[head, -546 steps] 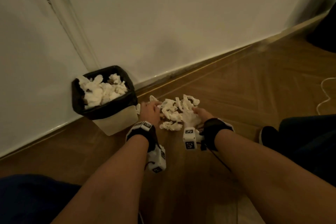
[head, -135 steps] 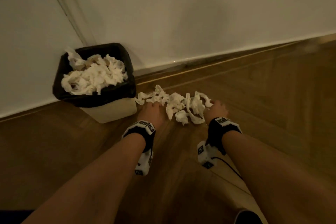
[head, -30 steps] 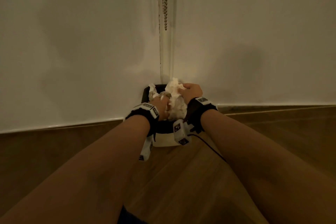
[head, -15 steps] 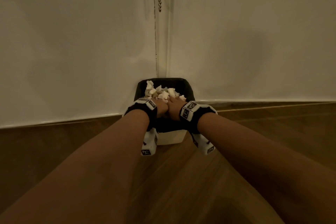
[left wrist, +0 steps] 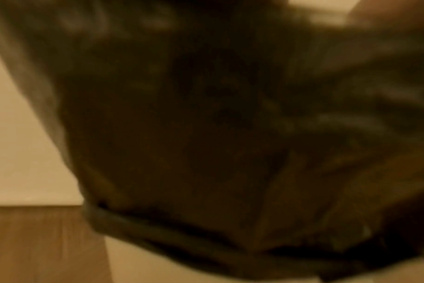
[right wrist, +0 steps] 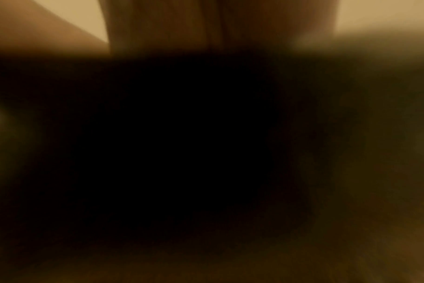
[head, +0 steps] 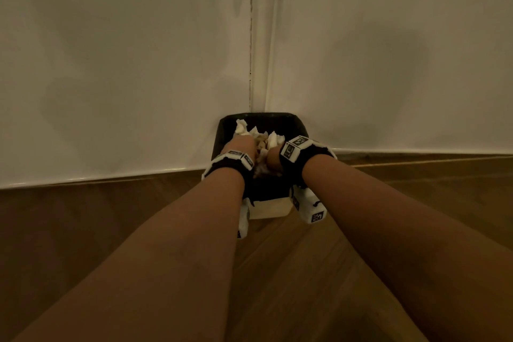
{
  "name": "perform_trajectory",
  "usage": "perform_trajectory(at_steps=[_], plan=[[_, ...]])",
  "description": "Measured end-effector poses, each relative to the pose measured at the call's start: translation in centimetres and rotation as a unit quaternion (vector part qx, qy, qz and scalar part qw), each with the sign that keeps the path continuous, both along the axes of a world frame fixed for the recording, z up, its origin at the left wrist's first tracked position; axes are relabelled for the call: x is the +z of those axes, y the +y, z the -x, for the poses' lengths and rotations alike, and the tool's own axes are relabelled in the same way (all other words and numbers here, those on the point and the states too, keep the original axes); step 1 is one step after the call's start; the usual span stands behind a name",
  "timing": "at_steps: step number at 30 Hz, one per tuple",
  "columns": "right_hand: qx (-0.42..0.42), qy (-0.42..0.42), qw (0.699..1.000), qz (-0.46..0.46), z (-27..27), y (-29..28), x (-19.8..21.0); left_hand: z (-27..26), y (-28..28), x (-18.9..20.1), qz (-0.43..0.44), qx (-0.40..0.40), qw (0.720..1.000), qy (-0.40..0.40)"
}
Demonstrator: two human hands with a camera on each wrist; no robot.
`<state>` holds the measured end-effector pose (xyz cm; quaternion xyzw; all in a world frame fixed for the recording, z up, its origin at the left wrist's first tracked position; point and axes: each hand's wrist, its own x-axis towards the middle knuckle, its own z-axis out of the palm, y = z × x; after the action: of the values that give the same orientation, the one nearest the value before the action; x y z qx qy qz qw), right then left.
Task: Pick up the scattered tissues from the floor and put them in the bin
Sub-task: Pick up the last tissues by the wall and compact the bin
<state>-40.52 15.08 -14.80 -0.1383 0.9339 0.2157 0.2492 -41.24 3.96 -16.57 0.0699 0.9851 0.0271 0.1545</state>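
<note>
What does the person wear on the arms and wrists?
The forearms are bare, without sleeves. Each wrist carries a black band with white blocks printed with black square markers. A white camera block with the same markers hangs under each wrist.

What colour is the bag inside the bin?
Black. The bag lines the bin, whose body below is a pale cream. The head view shows it best.

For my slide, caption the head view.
Both hands push crumpled tissues into a black-lined bin against the wall.
</note>
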Motion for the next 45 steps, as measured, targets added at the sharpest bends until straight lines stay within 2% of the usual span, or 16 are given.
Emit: perform_trajectory(at_steps=[1,3,5,7,10,13,15,19,24,28,33,36,39,42,45], plan=[[-0.039,-0.001,0.999,0.017,0.1,-0.1,-0.1,-0.2,0.2,0.5,0.004,0.01,1.0,-0.002],[-0.043,-0.021,0.999,0.012,0.2,-0.3,0.1,-0.1,0.4,0.5,0.023,-0.014,1.0,-0.014],[-0.047,-0.016,0.996,0.07,-0.1,-0.4,0.2,-0.5,0.8,0.9,0.044,-0.054,0.997,-0.012],[-0.112,-0.009,0.986,0.124,-0.2,-0.4,0.6,-0.7,1.1,1.7,0.063,-0.056,0.996,0.004],[-0.18,-0.021,0.964,0.193,-0.4,-0.5,1.3,-1.0,1.0,3.1,0.061,0.003,0.998,0.004],[-0.166,0.025,0.943,0.287,-1.7,0.9,3.5,-1.5,0.5,5.0,-0.029,0.065,0.988,0.139],[-0.135,0.096,0.919,0.357,-3.1,2.4,5.0,-2.1,0.8,5.9,-0.074,0.058,0.971,0.22],[-0.171,0.237,0.849,0.44,-5.5,6.1,6.1,-3.4,3.9,8.1,-0.167,-0.015,0.936,0.309],[-0.248,0.313,0.803,0.441,-7.6,12.7,5.9,-6.2,10.9,8.6,-0.186,-0.156,0.911,0.332],[-0.3,0.332,0.787,0.424,-9.5,18.6,4.5,-8.4,16.1,7.0,-0.211,-0.238,0.907,0.276],[-0.382,0.316,0.771,0.4,-12.0,24.8,1.1,-9.2,19.0,2.8,-0.192,-0.228,0.946,0.129],[-0.414,0.268,0.784,0.377,-13.2,27.3,-1.4,-9.1,19.2,-0.6,-0.158,-0.208,0.964,0.056],[-0.444,0.217,0.796,0.349,-14.1,28.7,-4.3,-9.3,19.1,-4.5,-0.079,-0.193,0.978,-0.015],[-0.478,0.16,0.801,0.321,-14.6,29.3,-6.9,-9.9,19.5,-8.1,-0.015,-0.201,0.979,-0.035],[-0.49,0.114,0.821,0.271,-15.1,29.3,-9.3,-10.3,20.3,-11.0,-0.025,-0.172,0.984,-0.045]])
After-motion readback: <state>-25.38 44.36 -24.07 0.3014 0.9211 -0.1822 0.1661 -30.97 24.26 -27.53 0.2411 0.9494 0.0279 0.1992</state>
